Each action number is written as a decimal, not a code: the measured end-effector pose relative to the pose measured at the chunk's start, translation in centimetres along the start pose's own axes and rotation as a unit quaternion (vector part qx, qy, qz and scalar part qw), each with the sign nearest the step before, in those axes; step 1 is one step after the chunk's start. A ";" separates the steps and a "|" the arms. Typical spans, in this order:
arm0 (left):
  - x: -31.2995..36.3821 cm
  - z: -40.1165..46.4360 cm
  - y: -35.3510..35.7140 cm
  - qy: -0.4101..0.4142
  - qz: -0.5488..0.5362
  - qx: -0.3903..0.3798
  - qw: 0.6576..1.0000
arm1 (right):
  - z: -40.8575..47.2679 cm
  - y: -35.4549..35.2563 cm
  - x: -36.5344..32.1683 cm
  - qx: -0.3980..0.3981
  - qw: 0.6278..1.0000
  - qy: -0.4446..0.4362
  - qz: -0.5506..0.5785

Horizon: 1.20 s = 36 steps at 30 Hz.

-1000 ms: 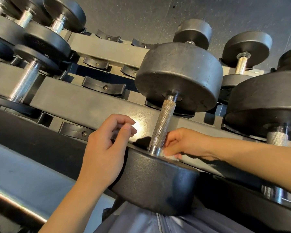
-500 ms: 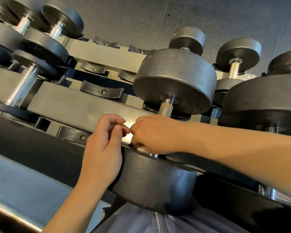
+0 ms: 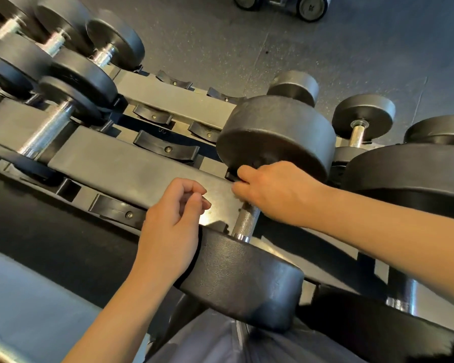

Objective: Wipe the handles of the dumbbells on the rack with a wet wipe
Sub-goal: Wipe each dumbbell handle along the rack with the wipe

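The right hand [image 3: 278, 191] was clenched around the upper part of the knurled handle [image 3: 246, 221] of the dumbbell [image 3: 249, 279] lying across the rack [image 3: 131, 163]; no wipe could be made out. The left hand [image 3: 173, 226] hovered loosely curled, holding nothing, beside the near weight.

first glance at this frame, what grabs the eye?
The big black dumbbell at centre, lying on the rack with its near head toward the camera. The right hand is wrapped round the upper part of its knurled handle, close to the far head; no wipe is visible. The left hand rests against the near head, fingers loosely curled and holding nothing. More dumbbells fill the upper left.
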<state>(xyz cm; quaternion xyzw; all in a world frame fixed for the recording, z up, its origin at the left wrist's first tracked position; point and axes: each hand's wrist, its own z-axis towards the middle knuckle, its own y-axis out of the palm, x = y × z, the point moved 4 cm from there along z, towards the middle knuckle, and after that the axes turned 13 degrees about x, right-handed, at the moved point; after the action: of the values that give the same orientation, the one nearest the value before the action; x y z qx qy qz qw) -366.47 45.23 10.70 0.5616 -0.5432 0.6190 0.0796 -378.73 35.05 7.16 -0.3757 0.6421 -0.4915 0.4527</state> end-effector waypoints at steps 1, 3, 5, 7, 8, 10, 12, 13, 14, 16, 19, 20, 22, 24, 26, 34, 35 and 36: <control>0.0 0.0 0.0 0.002 0.004 0.000 1.000 | -0.1 0.2 -0.8 -0.012 1.000 -0.022 0.019; 0.0 0.0 0.0 0.004 0.012 -0.002 1.000 | -0.2 0.2 -1.5 -0.010 0.998 -0.015 0.067; 0.0 -0.1 0.0 0.002 0.012 -0.001 1.000 | -0.1 0.3 -0.8 0.010 0.993 0.053 0.103; 0.1 -0.1 0.0 0.002 0.009 -0.001 1.000 | 0.2 0.8 -0.1 0.028 0.991 0.105 0.083; 0.1 -0.1 0.0 0.002 0.009 -0.002 1.000 | 0.4 1.0 0.2 0.042 0.989 0.127 0.062; 0.1 -0.1 0.0 0.000 0.005 -0.001 1.000 | 0.4 1.2 0.2 0.064 0.985 0.153 0.043; 0.0 -0.1 -0.1 -0.002 0.001 -0.001 1.000 | -0.1 1.1 -0.8 0.066 0.988 0.126 0.068; -0.1 -0.1 -0.1 -0.001 0.000 -0.003 1.000 | -0.5 1.1 -1.8 0.053 0.989 0.094 0.104; -0.1 0.0 -0.1 0.002 0.000 -0.004 1.000 | -0.8 1.0 -2.8 0.032 0.987 0.058 0.147; -0.1 0.1 -0.1 0.006 0.002 -0.009 1.000 | -1.1 0.4 -3.0 0.006 0.979 0.033 0.199; -0.1 0.1 0.0 0.006 -0.003 -0.011 1.000 | -1.0 -0.2 0.1 0.026 0.993 0.087 0.080; -0.1 0.1 0.1 0.005 -0.004 -0.013 1.000 | -1.1 -0.5 1.1 0.039 0.993 0.112 0.024; -0.1 0.1 0.1 0.005 -0.005 -0.016 1.000 | -1.3 -0.4 1.7 0.035 0.989 0.142 -0.013; -0.1 0.2 0.1 0.004 -0.010 -0.016 1.000 | -1.2 0.3 1.4 0.030 0.988 0.152 -0.003; -0.1 0.1 0.1 0.004 -0.011 -0.018 1.000 | -0.9 0.6 1.9 0.056 0.979 0.193 0.036; -0.1 0.2 0.2 0.023 0.004 -0.030 0.999 | -2.2 1.1 -2.7 0.017 0.930 0.047 0.365; 0.0 0.2 0.2 0.024 0.003 -0.030 0.999 | -2.2 1.0 -2.3 0.013 0.930 0.043 0.365; 0.0 0.2 0.2 0.024 0.001 -0.030 0.999 | -2.2 0.8 -1.7 0.027 0.943 0.044 0.330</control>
<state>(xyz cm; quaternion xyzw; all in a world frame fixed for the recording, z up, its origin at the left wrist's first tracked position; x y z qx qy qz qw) -366.52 45.01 10.58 0.5434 -0.5597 0.6162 0.1086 -380.32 37.47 6.99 -0.1085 0.7356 -0.3483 0.5708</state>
